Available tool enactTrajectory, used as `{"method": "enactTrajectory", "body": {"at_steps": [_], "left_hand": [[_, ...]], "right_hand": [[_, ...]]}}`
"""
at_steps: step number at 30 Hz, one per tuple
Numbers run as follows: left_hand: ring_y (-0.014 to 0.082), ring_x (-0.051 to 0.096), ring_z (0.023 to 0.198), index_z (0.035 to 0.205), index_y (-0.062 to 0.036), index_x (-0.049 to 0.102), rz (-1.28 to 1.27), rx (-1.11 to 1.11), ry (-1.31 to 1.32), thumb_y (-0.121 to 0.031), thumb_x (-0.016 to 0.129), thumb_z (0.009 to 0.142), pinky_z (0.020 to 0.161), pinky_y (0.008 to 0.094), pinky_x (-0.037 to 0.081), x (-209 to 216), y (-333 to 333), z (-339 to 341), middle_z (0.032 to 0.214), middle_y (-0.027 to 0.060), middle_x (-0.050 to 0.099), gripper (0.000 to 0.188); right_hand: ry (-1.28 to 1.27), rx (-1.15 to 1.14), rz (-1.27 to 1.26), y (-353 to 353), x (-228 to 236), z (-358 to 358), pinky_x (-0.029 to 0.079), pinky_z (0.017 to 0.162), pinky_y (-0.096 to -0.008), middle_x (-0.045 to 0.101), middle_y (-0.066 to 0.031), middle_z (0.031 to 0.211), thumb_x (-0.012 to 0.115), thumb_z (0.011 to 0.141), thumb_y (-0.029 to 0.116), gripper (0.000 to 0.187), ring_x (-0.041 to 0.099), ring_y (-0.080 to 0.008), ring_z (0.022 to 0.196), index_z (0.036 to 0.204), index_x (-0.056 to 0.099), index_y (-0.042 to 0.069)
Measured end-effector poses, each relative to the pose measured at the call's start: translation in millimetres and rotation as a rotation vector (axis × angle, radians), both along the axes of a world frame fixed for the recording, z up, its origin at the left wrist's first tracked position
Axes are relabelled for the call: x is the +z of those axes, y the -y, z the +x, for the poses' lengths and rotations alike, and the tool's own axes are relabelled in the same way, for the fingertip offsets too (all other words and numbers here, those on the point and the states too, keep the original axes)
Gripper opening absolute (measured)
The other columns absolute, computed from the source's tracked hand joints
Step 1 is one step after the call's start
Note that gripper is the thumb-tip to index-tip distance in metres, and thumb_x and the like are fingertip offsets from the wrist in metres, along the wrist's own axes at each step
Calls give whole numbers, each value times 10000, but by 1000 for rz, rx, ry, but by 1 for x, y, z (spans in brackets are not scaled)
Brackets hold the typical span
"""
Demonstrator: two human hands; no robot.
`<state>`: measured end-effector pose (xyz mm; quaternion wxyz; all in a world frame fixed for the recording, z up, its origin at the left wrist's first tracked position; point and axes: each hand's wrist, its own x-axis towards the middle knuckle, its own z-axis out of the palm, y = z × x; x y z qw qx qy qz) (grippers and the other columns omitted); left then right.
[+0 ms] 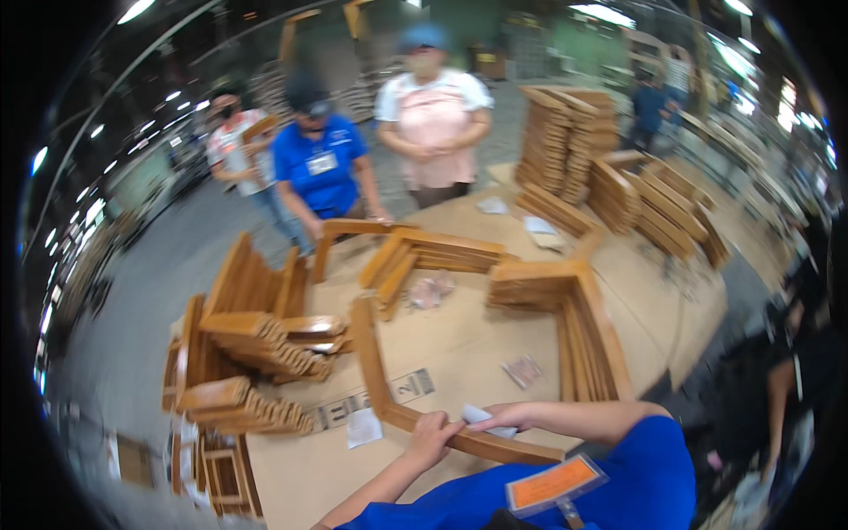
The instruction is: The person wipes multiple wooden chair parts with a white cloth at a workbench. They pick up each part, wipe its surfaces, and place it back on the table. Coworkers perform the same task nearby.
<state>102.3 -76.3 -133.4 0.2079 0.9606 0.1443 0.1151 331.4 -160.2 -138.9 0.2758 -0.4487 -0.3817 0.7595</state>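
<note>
An angled brown wooden frame piece (378, 362) lies across the near side of the table, one arm running away from me and the other passing under my hands. My left hand (431, 440) is closed round its near arm, just right of the bend. Beside it, my right hand (505, 417) pinches a folded white sheet (477, 415) against the wood; whether it is paper or sandpaper I cannot tell. Another white sheet (363, 428) lies on the table left of the bend.
The large tan table (459, 353) carries stacked frame pieces (256, 353) at left, more nested ones (587, 327) at right and a tall stack (565, 141) at the far right. Small clear packets (522, 371) lie mid-table. Across it, a person in blue (322, 168) handles another frame piece; others stand nearby.
</note>
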Motion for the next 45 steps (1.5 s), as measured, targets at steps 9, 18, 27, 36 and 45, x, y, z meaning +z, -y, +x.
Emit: {"method": "enactTrajectory", "body": {"at_steps": [9,18,27,36,45], "left_hand": [[321,514,1072,1192,-273,605,344,-127,312,-137,564,794,1017,600,318,11,-13,55,1068,136,522,423],[414,534,1089,1467,-88,206,-564,-556,301,-147,721,781,957,448,416,201,14,146,1171,240,551,859],[129,584,743,1493,-74,104,-844,236,142,-74,668,827,694,265,493,35,-74,104,842,79,587,873],[155,611,650,1408,21,311,-903,826,-115,-127,700,806,593,274,502,-146,-35,-106,773,88,610,733],[160,625,690,1352,11,423,-938,866,-237,-212,714,800,625,284,501,-162,7,-145,774,85,641,663]], "right_hand": [[193,-283,100,33,8,-3,479,782,-306,601,-61,1048,732,797,415,643,569,-145,892,1254,476,40],[699,-881,281,110,67,134,434,969,-349,561,-148,1226,813,680,197,756,538,-225,1144,1307,441,-3],[1442,-1026,347,119,43,232,432,968,-390,569,-209,1194,778,663,214,743,532,-350,1141,1315,452,71],[1620,-1013,241,102,0,245,457,891,-436,571,-189,1144,767,659,166,715,547,-379,1059,1299,454,100],[1637,-1057,203,86,-6,233,471,863,-452,554,-217,1112,724,683,114,706,547,-408,1022,1320,420,84]]}}
